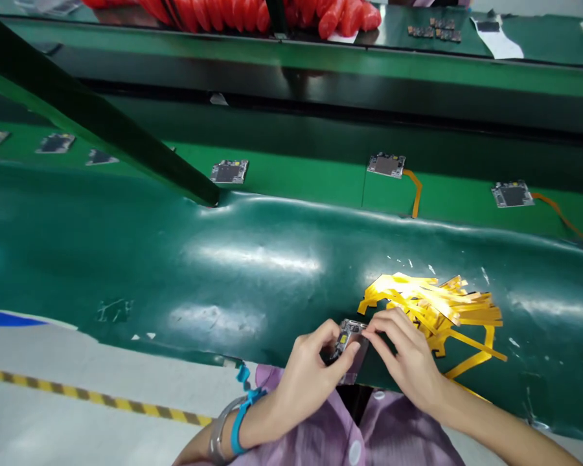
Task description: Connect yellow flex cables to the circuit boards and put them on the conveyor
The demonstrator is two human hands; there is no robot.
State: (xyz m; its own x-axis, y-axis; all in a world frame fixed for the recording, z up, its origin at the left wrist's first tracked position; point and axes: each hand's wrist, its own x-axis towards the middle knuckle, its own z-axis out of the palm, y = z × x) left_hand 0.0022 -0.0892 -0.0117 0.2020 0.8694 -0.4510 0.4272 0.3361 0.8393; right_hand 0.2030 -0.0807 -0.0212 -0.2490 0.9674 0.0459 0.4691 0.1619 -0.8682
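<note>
Both hands meet at the near edge of the dark green mat (252,259). My left hand (311,375) is curled around a small circuit board (348,331), thumb and fingers pinching it. My right hand (405,359) presses its fingertips onto the board's right side, fingers closed together. A loose pile of yellow flex cables (437,307) lies on the mat right behind my right hand. A blue wrist strap (240,424) and a metal bracelet ring my left wrist.
Beyond the mat runs a green conveyor belt (311,181) carrying several boards, two with orange flex cables attached, such as one board (387,165) and another (512,194). A dark green bar (92,120) crosses diagonally at left. Red items (252,13) sit at the far top.
</note>
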